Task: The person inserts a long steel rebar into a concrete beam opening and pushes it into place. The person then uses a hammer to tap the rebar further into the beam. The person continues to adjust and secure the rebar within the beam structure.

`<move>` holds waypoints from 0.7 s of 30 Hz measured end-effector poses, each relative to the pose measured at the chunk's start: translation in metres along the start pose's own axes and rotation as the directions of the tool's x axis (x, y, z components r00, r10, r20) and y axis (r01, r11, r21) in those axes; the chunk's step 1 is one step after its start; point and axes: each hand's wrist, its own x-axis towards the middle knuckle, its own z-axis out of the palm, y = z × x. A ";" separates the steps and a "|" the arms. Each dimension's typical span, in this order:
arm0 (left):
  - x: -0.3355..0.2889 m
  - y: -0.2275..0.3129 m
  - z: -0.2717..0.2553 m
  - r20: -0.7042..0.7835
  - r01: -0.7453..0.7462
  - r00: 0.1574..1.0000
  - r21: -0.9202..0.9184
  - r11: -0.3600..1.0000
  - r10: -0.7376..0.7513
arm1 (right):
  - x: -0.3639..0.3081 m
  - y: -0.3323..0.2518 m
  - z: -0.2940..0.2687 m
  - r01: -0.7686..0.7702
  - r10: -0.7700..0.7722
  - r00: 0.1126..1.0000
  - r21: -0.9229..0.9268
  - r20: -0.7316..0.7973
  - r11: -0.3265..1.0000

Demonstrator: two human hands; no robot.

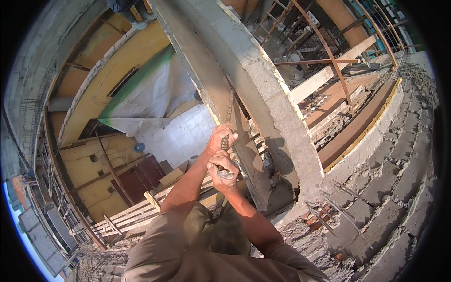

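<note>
Both my hands grip a long ribbed steel bar [229, 110], one in front of the other. My left hand [219, 137] is wrapped round it farther out, and my right hand [222, 168] is closed round it nearer my body. A grey, rounded end shows at the lower side of my right fist. From my hands the bar runs away from me, its far tip down by a narrow gap along the concrete wall [263, 77]. What the tip touches cannot be made out.
Left and below lies an open room with a pale tiled floor [185, 134] and a white-green sheet [145, 98]. Wooden slats [129, 216] lie at lower left. At right are rough stepped masonry [376, 207], protruding rebar stubs [340, 207] and a wooden beam [329, 73].
</note>
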 end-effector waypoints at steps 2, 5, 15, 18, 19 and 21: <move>-0.067 -0.024 -0.029 -0.018 0.107 0.994 -0.037 0.994 -0.108 | -0.032 0.010 0.041 0.098 -0.082 0.966 -0.053 0.244 0.994; -0.113 -0.027 -0.051 0.025 0.214 0.976 0.063 0.975 -0.216 | -0.086 0.042 0.078 0.150 -0.103 0.943 -0.128 0.317 0.980; 0.030 0.144 -0.003 -0.030 0.069 0.997 -0.020 0.997 -0.070 | 0.061 -0.139 -0.063 -0.210 0.227 0.970 0.162 -0.089 0.964; 0.033 0.193 0.010 0.062 0.103 0.992 0.090 0.991 -0.108 | 0.056 -0.202 -0.099 -0.078 0.138 0.958 0.234 -0.253 0.969; 0.029 0.202 0.018 0.010 0.108 0.994 0.114 0.988 -0.110 | 0.052 -0.222 -0.106 -0.051 0.131 0.938 0.245 -0.322 0.968; 0.026 0.216 0.035 0.041 0.147 0.987 0.181 0.972 -0.157 | 0.033 -0.261 -0.125 -0.056 0.146 0.914 0.239 -0.380 0.969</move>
